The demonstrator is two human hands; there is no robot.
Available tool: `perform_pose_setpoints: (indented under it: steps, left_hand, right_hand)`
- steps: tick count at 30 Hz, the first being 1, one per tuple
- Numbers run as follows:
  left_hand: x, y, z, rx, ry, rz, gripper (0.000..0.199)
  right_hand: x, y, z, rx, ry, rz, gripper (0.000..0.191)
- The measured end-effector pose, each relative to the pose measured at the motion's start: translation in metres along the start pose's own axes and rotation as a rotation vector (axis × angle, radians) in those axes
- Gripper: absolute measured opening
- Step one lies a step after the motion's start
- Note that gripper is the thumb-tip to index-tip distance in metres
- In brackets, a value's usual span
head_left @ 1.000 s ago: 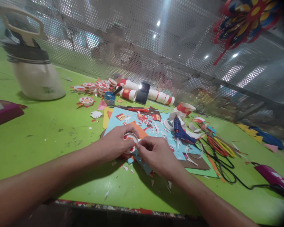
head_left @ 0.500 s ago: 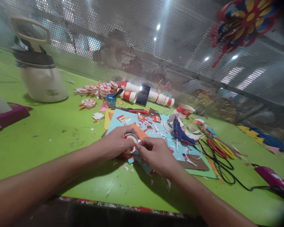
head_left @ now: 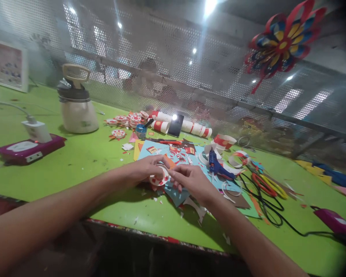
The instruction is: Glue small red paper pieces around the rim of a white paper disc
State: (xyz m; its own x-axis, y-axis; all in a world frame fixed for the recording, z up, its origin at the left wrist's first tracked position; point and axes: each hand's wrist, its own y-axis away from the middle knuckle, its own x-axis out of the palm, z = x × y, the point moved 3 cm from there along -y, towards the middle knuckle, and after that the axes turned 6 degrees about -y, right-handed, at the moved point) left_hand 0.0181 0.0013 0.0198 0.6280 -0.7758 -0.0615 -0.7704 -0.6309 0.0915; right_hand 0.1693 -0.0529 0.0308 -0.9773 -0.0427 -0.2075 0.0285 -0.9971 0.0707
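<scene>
A round red-and-white paper disc (head_left: 159, 181) with a raised rim is held over the front of the pale blue paper sheet (head_left: 145, 149). My left hand (head_left: 150, 168) grips it, the thumb lying across its face and the fingers round its far side. At the disc's right edge, my right hand (head_left: 188, 180) has its thumb and forefinger pinched together; whatever lies between them is too small to name. Red and white paper scraps (head_left: 178, 154) cover the blue sheet. Just right of the hands lies a blue glue gun (head_left: 219, 165).
Behind are finished paper discs (head_left: 118, 134), a blue jar (head_left: 141, 131), paper rolls (head_left: 187, 125) and a phone (head_left: 175, 125). At left stand a spray bottle (head_left: 79, 115) and a purple power strip (head_left: 31, 148). Scissors (head_left: 265, 184) and black cables (head_left: 272, 211) lie right.
The camera view has shifted, showing more of the table's left side. My left hand still holds the disc, whose face now shows more. The lower fingers of my right hand have loosened slightly.
</scene>
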Motion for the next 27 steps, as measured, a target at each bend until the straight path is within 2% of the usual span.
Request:
perform_pose_setpoints:
  steps: [11,14,16,22,27]
  left_hand:
    - [-0.001,-0.005,-0.002,-0.017,0.04,0.089,0.035]
    - [-0.002,-0.003,-0.004,-0.009,0.138,0.036,0.034]
    - [-0.006,-0.003,-0.005,0.028,0.233,-0.045,0.03]
    - [-0.012,-0.01,-0.01,0.055,0.256,-0.157,0.023]
    - [-0.003,-0.019,-0.026,0.043,0.229,-0.2,0.024]
  right_hand:
    - [0.002,-0.004,-0.011,0.09,-0.288,0.112,0.035]
    - [0.0,-0.005,-0.012,0.074,-0.378,0.104,0.038]
    - [-0.002,-0.007,-0.012,0.042,-0.434,0.078,0.039]
    - [-0.011,-0.011,-0.014,-0.02,-0.553,0.003,0.041]
    - [-0.014,-0.011,-0.016,-0.028,-0.612,-0.013,0.04]
